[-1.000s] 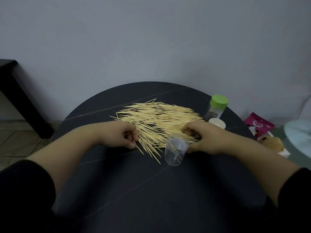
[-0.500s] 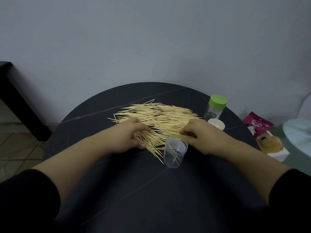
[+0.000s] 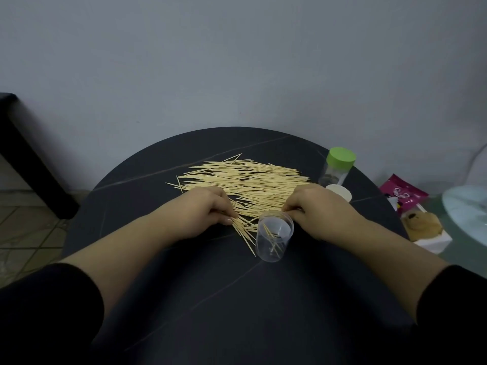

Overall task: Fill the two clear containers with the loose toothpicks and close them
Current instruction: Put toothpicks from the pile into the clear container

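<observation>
Our left hand (image 3: 208, 212) and right hand (image 3: 316, 209) sit at the near edge of the toothpicks (image 3: 250, 180) spread on the dark round table (image 3: 210, 299).
Both hands' fingers curl down and pinch a few toothpicks. The open clear container (image 3: 274, 239) stands just in front of our right hand with a few inside; the green-lidded container (image 3: 336, 167) stands far right, beside a white lid (image 3: 340, 192).

Sleeves: black fabric is worn; left sleeve (image 3: 47, 312) and right sleeve (image 3: 453, 312) are ended near the elbows.
Forearms: left bare.
Hands: left hand (image 3: 208, 209) and right hand (image 3: 319, 209) are uncovered.
</observation>
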